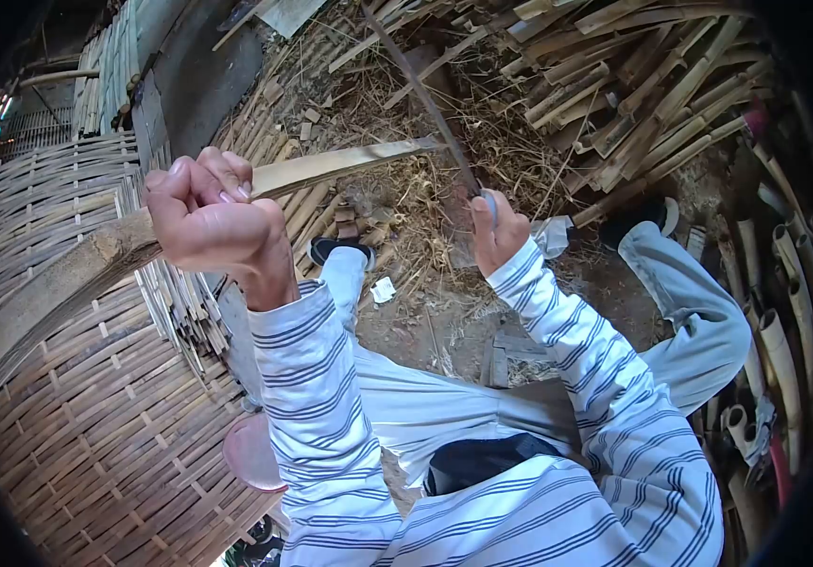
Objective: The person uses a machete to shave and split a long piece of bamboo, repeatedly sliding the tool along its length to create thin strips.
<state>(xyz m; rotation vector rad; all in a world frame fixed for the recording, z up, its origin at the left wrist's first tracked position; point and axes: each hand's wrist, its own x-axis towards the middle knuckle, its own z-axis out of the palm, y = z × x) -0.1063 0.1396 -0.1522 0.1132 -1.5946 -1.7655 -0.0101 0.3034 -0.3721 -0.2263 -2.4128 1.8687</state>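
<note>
left hand (217, 215) clenched round pale flat bamboo strip (331, 166), right hand (501, 231) gripping narrow dark-bladed knife (435, 109), curled shavings (416, 213) below

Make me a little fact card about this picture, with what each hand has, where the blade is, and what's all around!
Left grip: closed on the bamboo strip
Right grip: closed on the handle end of the long thin blade
Blade position: crosses the strip's far end in this view; can't tell if they touch
Left side: woven panel
Upper right: pile of split bamboo
Ground: dry shavings, white scrap
</note>
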